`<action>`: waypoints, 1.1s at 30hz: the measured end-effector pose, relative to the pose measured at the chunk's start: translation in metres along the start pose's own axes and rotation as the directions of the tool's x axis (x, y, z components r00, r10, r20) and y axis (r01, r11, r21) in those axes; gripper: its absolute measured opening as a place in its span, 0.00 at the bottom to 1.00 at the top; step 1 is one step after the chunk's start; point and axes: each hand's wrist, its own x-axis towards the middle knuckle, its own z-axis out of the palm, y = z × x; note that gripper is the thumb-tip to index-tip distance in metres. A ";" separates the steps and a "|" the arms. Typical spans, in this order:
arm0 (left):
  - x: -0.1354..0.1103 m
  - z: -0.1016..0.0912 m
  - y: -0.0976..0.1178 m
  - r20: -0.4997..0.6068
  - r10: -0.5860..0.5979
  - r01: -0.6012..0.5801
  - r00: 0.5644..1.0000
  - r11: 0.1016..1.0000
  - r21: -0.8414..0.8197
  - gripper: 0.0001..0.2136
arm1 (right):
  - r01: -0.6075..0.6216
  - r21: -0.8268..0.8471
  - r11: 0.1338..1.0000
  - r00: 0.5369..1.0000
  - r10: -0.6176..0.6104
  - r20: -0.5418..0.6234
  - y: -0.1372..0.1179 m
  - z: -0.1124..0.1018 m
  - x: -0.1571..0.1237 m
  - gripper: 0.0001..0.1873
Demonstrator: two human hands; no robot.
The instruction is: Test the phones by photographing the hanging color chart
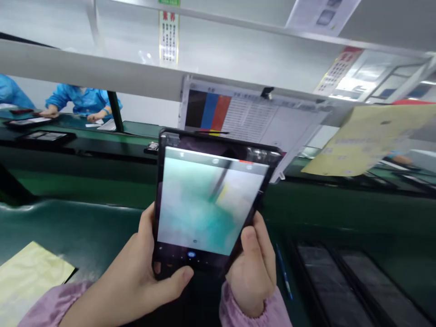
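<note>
Held up in front of me is a black-framed tablet, tilted slightly, its lit screen showing a blurred teal and white camera picture. My left hand grips its lower left side, with the thumb lying along the bottom edge near a small blue icon. Around the lower right edge my right hand is closed, thumb on the front and fingers partly hidden behind. Pink cuffs cover both wrists. Below the tablet is the dark green table mat.
Yellow paper lies at left. A blue pen and black trays are at right. A clipped chart and a yellow sheet hang ahead. Across the line sits a person in blue.
</note>
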 end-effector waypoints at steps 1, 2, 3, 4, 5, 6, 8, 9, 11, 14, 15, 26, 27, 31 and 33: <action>0.005 0.006 0.007 -0.054 -0.013 0.012 0.998 1.000 -0.016 0.42 | 0.037 0.029 0.999 0.999 -0.036 -0.037 -0.003 -0.001 0.001 0.19; 0.008 0.012 0.012 -0.095 -0.022 0.019 0.995 0.999 -0.030 0.43 | 0.072 0.039 0.997 0.995 -0.070 -0.067 -0.004 -0.003 0.002 0.18; 0.010 0.018 0.015 -0.117 -0.021 0.016 0.993 0.999 -0.042 0.42 | 0.102 0.032 0.994 0.992 -0.099 -0.084 -0.004 -0.006 0.001 0.18; 0.011 0.023 0.015 -0.125 -0.010 0.004 0.992 0.999 -0.051 0.40 | 0.125 0.016 0.992 0.989 -0.123 -0.085 -0.003 -0.009 0.001 0.17; 0.011 0.026 0.014 -0.124 -0.004 -0.003 0.992 0.998 -0.058 0.39 | 0.139 0.001 0.990 0.987 -0.139 -0.081 -0.001 -0.012 0.000 0.17; 0.011 0.028 0.013 -0.125 -0.005 -0.003 0.992 0.998 -0.062 0.37 | 0.146 -0.004 0.989 0.986 -0.146 -0.076 0.000 -0.014 -0.001 0.17; 0.010 0.029 0.009 -0.132 -0.021 0.014 0.991 0.998 -0.056 0.36 | 0.144 0.002 0.990 0.988 -0.143 -0.065 0.002 -0.016 -0.002 0.17; 0.010 0.028 0.007 -0.138 -0.030 0.023 0.990 0.998 -0.051 0.35 | 0.142 0.004 0.990 0.988 -0.141 -0.059 0.002 -0.016 -0.002 0.17; 0.010 0.025 0.003 -0.147 -0.026 0.021 0.989 0.999 -0.035 0.35 | 0.138 -0.018 0.990 0.989 -0.139 -0.041 0.001 -0.014 -0.003 0.18; 0.010 0.020 -0.003 -0.118 0.050 -0.049 0.992 0.999 0.008 0.34 | 0.095 -0.060 0.994 0.995 -0.096 -0.008 -0.002 -0.011 -0.002 0.21; 0.010 0.019 -0.004 -0.106 0.079 -0.076 0.991 0.997 0.034 0.34 | 0.079 -0.057 0.995 0.997 -0.079 -0.006 -0.003 -0.010 -0.002 0.22; 0.014 0.019 -0.002 -0.085 0.115 -0.113 0.990 0.993 0.030 0.31 | 0.084 0.091 0.992 0.996 -0.086 0.017 -0.006 -0.007 0.001 0.17; 0.013 0.019 -0.002 -0.079 0.120 -0.119 0.990 0.993 0.020 0.30 | 0.083 0.088 0.993 0.996 -0.085 0.019 -0.006 -0.007 0.002 0.17; 0.013 0.018 -0.001 -0.087 0.088 -0.087 0.992 0.996 0.015 0.30 | 0.096 0.074 0.993 0.995 -0.098 0.020 -0.005 -0.007 0.003 0.17; 0.013 0.018 0.000 -0.085 0.082 -0.081 0.993 0.997 0.011 0.29 | 0.107 0.084 0.991 0.994 -0.109 0.020 -0.004 -0.006 0.003 0.16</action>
